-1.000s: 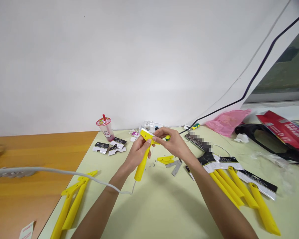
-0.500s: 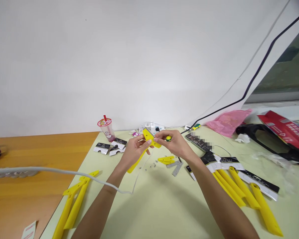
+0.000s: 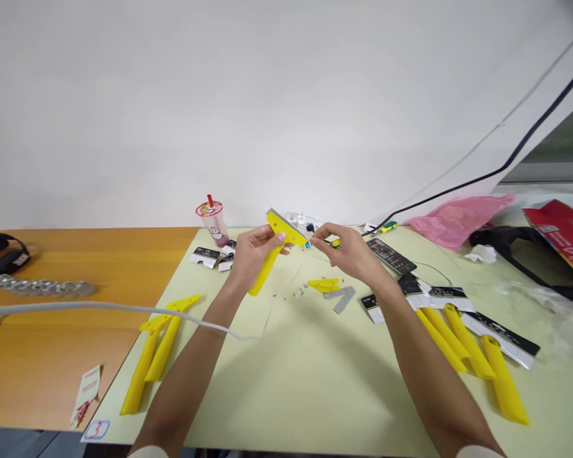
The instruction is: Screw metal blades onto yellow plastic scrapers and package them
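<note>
My left hand [image 3: 254, 254] is closed round a yellow scraper [image 3: 282, 230], gripping it where handle and head meet. A thin metal blade edge shows along the head's upper side. My right hand [image 3: 341, 249] is closed, thumb and fingertips pinched beside the right end of the head. A yellow-and-black screwdriver [image 3: 335, 243] is tucked in that hand, mostly hidden by the fingers. Whether the fingertips also pinch something small cannot be made out. Below the hands lie yellow head plates [image 3: 323, 284], grey metal blades [image 3: 344, 299] and several small screws and nuts [image 3: 297, 292].
Two yellow scrapers [image 3: 160, 346] lie at left. Several yellow handles [image 3: 503, 381] and black-and-white cards [image 3: 501, 337] lie at right, near a phone [image 3: 391, 256]. Behind stand a drink cup [image 3: 214, 224] and power strip [image 3: 296, 221]. A white cable [image 3: 124, 306] crosses in front of my left forearm.
My right hand has drawn off the scraper head to its right end. The scraper has turned, so more of its handle shows. The camera view has shifted.
</note>
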Available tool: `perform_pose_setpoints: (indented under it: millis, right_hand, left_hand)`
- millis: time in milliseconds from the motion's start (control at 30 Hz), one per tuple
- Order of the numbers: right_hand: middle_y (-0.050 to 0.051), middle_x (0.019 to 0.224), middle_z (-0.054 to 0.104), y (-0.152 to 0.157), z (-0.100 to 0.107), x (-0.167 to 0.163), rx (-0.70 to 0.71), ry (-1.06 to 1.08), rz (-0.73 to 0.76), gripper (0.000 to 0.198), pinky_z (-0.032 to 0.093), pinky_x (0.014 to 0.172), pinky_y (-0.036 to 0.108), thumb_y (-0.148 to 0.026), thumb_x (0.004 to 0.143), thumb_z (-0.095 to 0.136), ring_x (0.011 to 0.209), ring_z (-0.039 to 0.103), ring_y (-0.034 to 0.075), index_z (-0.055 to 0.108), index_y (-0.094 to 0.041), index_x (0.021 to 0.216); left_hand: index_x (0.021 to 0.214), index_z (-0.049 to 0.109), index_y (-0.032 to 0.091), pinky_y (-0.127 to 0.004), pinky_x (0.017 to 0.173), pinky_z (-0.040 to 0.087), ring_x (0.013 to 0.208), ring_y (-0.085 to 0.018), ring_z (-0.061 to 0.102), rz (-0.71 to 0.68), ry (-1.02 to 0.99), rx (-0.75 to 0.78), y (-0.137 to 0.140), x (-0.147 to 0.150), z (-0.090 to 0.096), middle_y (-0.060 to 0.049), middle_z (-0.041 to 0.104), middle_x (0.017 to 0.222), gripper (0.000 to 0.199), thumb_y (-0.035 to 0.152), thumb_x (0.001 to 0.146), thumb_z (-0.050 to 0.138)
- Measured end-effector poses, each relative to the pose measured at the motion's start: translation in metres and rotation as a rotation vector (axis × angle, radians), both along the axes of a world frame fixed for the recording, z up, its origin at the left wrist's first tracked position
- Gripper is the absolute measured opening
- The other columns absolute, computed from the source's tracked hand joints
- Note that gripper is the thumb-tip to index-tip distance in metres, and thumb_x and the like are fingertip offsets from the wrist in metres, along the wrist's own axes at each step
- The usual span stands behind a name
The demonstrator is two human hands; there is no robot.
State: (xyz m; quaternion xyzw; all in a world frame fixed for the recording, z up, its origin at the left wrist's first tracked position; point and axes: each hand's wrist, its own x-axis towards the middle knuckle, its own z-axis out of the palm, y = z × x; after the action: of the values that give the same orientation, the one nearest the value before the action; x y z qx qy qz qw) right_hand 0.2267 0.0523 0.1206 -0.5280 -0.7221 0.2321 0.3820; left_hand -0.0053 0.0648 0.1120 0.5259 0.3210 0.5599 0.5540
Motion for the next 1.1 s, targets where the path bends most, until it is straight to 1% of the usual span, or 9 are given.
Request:
perform_pose_setpoints:
  millis: [67, 133, 233, 367, 467, 733, 867, 1000, 1100]
  right_hand:
    - [0.002, 0.101, 0.083, 0.006, -0.011, 0.004, -0.066, -0.18, 0.083, 0.012, 0.05, 0.075, 0.032, -0.032, 0.097, 0.07, 0.076, 0.071, 0.019, 0.078, -0.025, 0.091]
    - [0.002, 0.096, 0.083, 0.014, -0.028, 0.003, -0.183, -0.347, 0.217, 0.01, 0.049, 0.078, 0.032, -0.02, 0.09, 0.072, 0.086, 0.073, 0.022, 0.079, -0.026, 0.084]
    - [0.003, 0.084, 0.081, 0.026, -0.058, -0.005, -0.331, -0.464, 0.327, 0.016, 0.047, 0.071, 0.031, -0.009, 0.076, 0.077, 0.079, 0.072, 0.023, 0.078, -0.025, 0.073]
    - [0.004, 0.088, 0.082, 0.039, -0.089, -0.018, -0.412, -0.517, 0.364, 0.017, 0.045, 0.067, 0.03, -0.008, 0.07, 0.08, 0.077, 0.071, 0.022, 0.079, -0.024, 0.074]
    - [0.004, 0.09, 0.081, 0.046, -0.101, -0.021, -0.454, -0.534, 0.407, 0.016, 0.045, 0.067, 0.029, -0.011, 0.07, 0.08, 0.079, 0.071, 0.022, 0.079, -0.024, 0.077]
    - [0.003, 0.094, 0.081, 0.05, -0.11, -0.021, -0.499, -0.535, 0.487, 0.012, 0.047, 0.069, 0.028, -0.014, 0.073, 0.078, 0.081, 0.071, 0.02, 0.08, -0.025, 0.079]
    - [0.005, 0.093, 0.081, 0.049, -0.11, -0.023, -0.503, -0.545, 0.496, 0.009, 0.047, 0.07, 0.028, -0.016, 0.074, 0.079, 0.084, 0.071, 0.021, 0.079, -0.023, 0.08]
    - [0.006, 0.093, 0.081, 0.043, -0.095, -0.024, -0.463, -0.526, 0.494, 0.006, 0.046, 0.069, 0.029, -0.017, 0.08, 0.076, 0.084, 0.07, 0.022, 0.078, -0.022, 0.083]
    - [0.007, 0.098, 0.08, 0.034, -0.069, -0.017, -0.391, -0.494, 0.498, 0.01, 0.049, 0.077, 0.031, -0.015, 0.085, 0.068, 0.089, 0.07, 0.023, 0.076, -0.022, 0.086]
  left_hand:
    - [0.098, 0.082, 0.014, -0.034, 0.075, 0.065, 0.088, -0.025, 0.08, 0.064, -0.08, -0.007, 0.002, -0.003, 0.003, -0.012, 0.082, 0.105, 0.042, 0.042, 0.072, 0.099]
    - [0.096, 0.08, 0.015, -0.035, 0.08, 0.066, 0.096, -0.026, 0.081, 0.116, -0.143, 0.005, 0.001, -0.005, 0.006, -0.011, 0.082, 0.106, 0.04, 0.041, 0.072, 0.099]
    - [0.094, 0.079, 0.017, -0.037, 0.087, 0.067, 0.106, -0.028, 0.08, 0.152, -0.198, 0.033, -0.001, -0.005, 0.01, -0.01, 0.081, 0.108, 0.036, 0.04, 0.074, 0.098]
    - [0.096, 0.079, 0.018, -0.037, 0.089, 0.067, 0.111, -0.029, 0.079, 0.157, -0.202, 0.063, -0.003, -0.004, 0.012, -0.009, 0.081, 0.107, 0.034, 0.041, 0.078, 0.096]
    - [0.098, 0.079, 0.018, -0.037, 0.089, 0.067, 0.112, -0.029, 0.079, 0.152, -0.187, 0.067, -0.003, -0.004, 0.011, -0.009, 0.081, 0.107, 0.035, 0.042, 0.078, 0.095]
    - [0.1, 0.081, 0.017, -0.038, 0.087, 0.068, 0.108, -0.029, 0.08, 0.097, -0.199, 0.067, 0.001, -0.005, 0.006, -0.01, 0.081, 0.109, 0.032, 0.039, 0.081, 0.095]
    - [0.099, 0.08, 0.017, -0.04, 0.088, 0.068, 0.107, -0.03, 0.08, 0.087, -0.193, 0.039, 0.002, -0.002, 0.004, -0.01, 0.08, 0.109, 0.034, 0.04, 0.078, 0.096]
    - [0.096, 0.079, 0.017, -0.043, 0.088, 0.068, 0.106, -0.031, 0.08, 0.088, -0.185, -0.006, 0.005, 0.001, 0.0, -0.011, 0.081, 0.108, 0.037, 0.041, 0.075, 0.097]
    - [0.094, 0.078, 0.016, -0.04, 0.085, 0.068, 0.104, -0.03, 0.08, 0.088, -0.177, -0.043, 0.01, 0.002, -0.006, -0.011, 0.081, 0.107, 0.04, 0.042, 0.071, 0.098]
